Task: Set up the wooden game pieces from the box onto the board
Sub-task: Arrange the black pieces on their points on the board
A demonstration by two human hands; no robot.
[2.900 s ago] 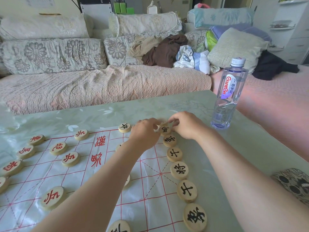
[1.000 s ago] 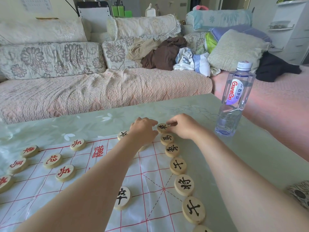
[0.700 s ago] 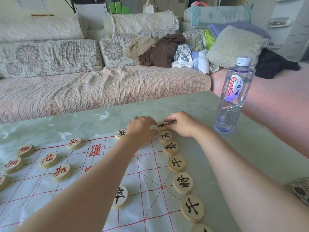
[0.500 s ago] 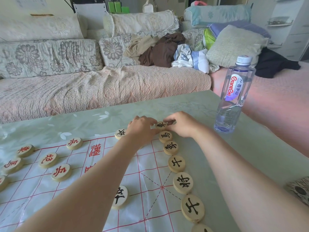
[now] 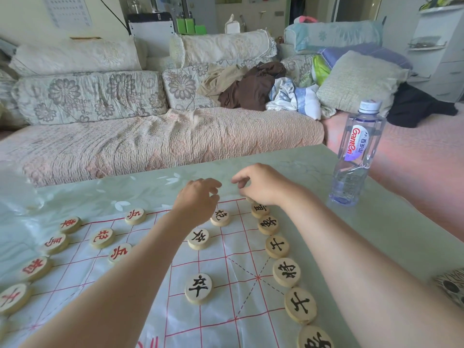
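Both hands hover above the far edge of the board [image 5: 226, 322], a thin plastic sheet with red grid lines spread on the table [image 5: 391, 229]. The left hand [image 5: 198, 202] has its fingers loosely curled and holds nothing. The right hand [image 5: 261, 184] also looks empty, thumb and forefinger bent close together but apart; a disc may sit partly hidden beneath it. Black-lettered wooden pieces [image 5: 286, 272] run in a row down the board's right edge, with three more [image 5: 198, 288] inside the grid. Red-lettered pieces [image 5: 102, 237] lie on the left side. A water bottle [image 5: 356, 156] stands on the table, right of the board.
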